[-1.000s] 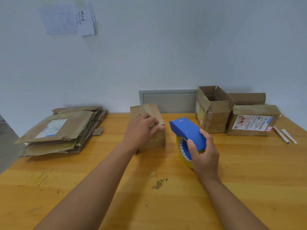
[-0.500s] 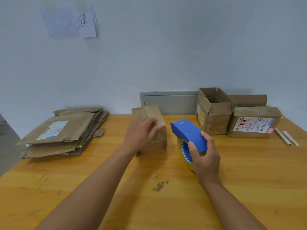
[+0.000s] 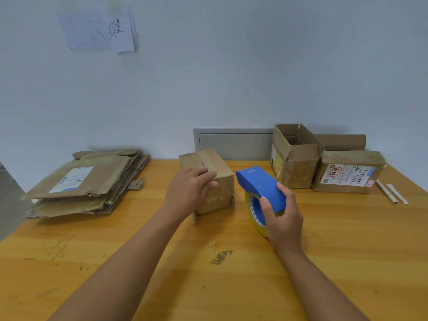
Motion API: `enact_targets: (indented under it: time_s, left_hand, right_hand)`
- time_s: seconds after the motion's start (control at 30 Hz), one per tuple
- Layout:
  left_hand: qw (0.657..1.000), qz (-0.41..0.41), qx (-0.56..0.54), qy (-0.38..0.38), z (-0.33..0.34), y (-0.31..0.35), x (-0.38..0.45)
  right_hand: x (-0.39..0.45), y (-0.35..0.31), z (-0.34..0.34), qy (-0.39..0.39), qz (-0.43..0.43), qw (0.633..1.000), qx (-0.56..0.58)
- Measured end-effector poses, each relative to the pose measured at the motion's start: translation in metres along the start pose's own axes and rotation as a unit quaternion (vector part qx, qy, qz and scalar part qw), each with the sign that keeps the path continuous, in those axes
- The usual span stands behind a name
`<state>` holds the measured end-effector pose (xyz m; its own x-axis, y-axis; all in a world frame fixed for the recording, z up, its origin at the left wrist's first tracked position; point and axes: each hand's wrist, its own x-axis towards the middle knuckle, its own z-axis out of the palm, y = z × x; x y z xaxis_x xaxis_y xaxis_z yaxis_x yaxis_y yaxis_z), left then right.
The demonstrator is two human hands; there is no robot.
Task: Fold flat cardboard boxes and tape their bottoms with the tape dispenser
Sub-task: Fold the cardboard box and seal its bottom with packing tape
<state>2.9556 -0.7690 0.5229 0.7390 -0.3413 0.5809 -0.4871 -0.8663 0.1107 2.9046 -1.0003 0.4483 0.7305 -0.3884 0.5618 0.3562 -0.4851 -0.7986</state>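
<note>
The fingers of the left hand (image 3: 188,188) lie almost straight and together on the top of the small cardboard box (image 3: 209,179), with the fingertips across the seam where the two flaps meet; they press the box and do not grip it. The thumb and fingers of the right hand (image 3: 281,218) are curled around the blue tape dispenser (image 3: 260,188), the thumb on its left side and the fingers over its right edge, and the yellow tape roll (image 3: 253,210) shows under the blue cover. The dispenser is just beside the box, on its right, and its front end points away from the person. The box stands near the middle of the wooden table (image 3: 347,251), with its closed flaps up. Compared with the frame one second ago, both hands and the dispenser keep nearly the same places; only the left fingers lie a little flatter on the flaps. At the left of the table lies a stack of flat boxes (image 3: 85,181). At the right, near the wall, stand an open box (image 3: 295,156) and a box with a printed label (image 3: 347,173), touching each other.
</note>
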Motion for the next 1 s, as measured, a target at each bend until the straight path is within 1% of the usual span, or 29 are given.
enact_targets:
  time_s: [0.07,0.13,0.27,0.33,0.4,0.47,0.6,0.7,0.83,0.93,1.0]
  left_hand:
    - [1.0,-0.016,0.002,0.008,0.0,0.003,-0.006]
    - [0.999,-0.034,-0.032,-0.001,0.002,0.0,-0.012]
    - [0.998,-0.034,-0.06,-0.01,0.0,-0.004,-0.019]
    - [0.996,-0.06,-0.071,-0.014,-0.002,-0.004,-0.02]
    - [0.991,-0.081,-0.101,-0.034,-0.004,-0.007,-0.021]
    - [0.99,-0.07,-0.11,-0.055,-0.006,-0.012,-0.022]
    - [0.989,-0.07,-0.116,-0.065,-0.009,-0.018,-0.023]
    - [0.984,-0.062,-0.136,-0.098,-0.013,-0.022,-0.023]
    - [0.985,-0.06,-0.137,-0.081,-0.014,-0.025,-0.024]
    - [0.985,-0.052,-0.135,-0.09,-0.014,-0.026,-0.025]
    - [0.986,-0.052,-0.133,-0.082,-0.012,-0.026,-0.026]
  right_hand:
    - [0.0,0.0,0.0,0.001,-0.001,1.0,-0.001]
    - [0.0,0.001,0.001,0.001,0.001,1.0,-0.002]
    - [0.0,0.003,0.001,0.005,0.002,1.0,0.002]
    - [0.0,0.003,0.001,0.005,0.002,1.0,0.003]
    - [0.0,0.003,0.001,0.005,-0.003,1.0,0.003]
    - [0.0,0.004,0.002,0.007,-0.005,1.0,0.002]
    - [0.0,0.005,0.002,0.008,0.0,1.0,0.0]
    - [0.0,0.005,0.002,0.008,-0.003,1.0,0.003]
    - [0.0,0.004,0.002,0.008,-0.007,1.0,0.002]
    - [0.0,0.003,0.002,0.008,-0.011,1.0,0.005]
    - [0.0,0.004,0.002,0.009,-0.011,1.0,0.004]
